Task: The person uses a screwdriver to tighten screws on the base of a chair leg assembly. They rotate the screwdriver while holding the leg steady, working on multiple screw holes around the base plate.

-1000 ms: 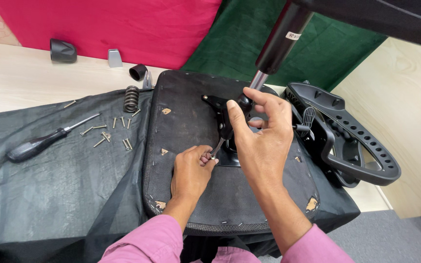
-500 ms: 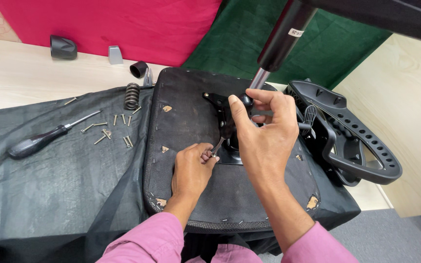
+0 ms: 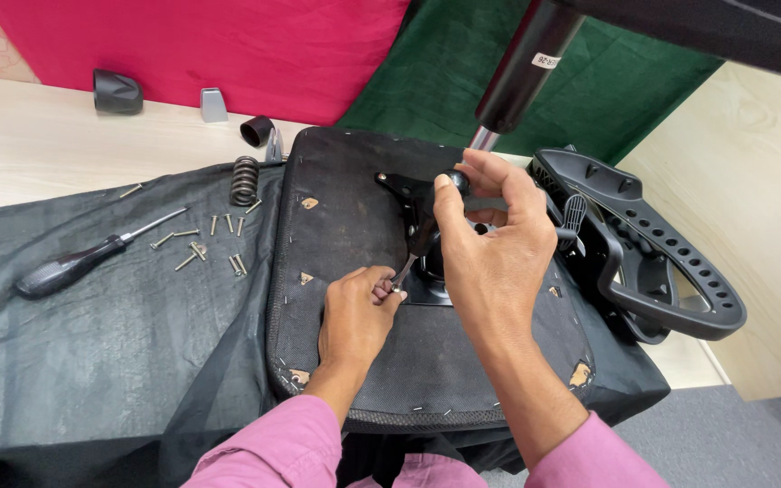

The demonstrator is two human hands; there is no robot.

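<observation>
A: Seat (image 3: 363,361) is lying upside down on the black cloth (image 3: 92,361), and both hands are working at the mechanism plate (image 3: 413,194) near its middle.

B: What are the fingers doing?

A: The left hand (image 3: 354,316) is pinching a small wrench (image 3: 406,269) just below the plate, fingers curled tight round its end. The right hand (image 3: 490,244) is gripping the plate's upper part, thumb pressing on top, fingers wrapped behind.

B: How far along does it look?

A: Early to midway, I'd judge. Loose screws (image 3: 205,244) are lying left of the seat with a spring (image 3: 244,181) and a screwdriver (image 3: 74,262), so plenty of fastening looks undone. The armrest (image 3: 662,253) is resting unattached right of the seat. Whether the bolt under the wrench is seated, I cannot tell.
</observation>
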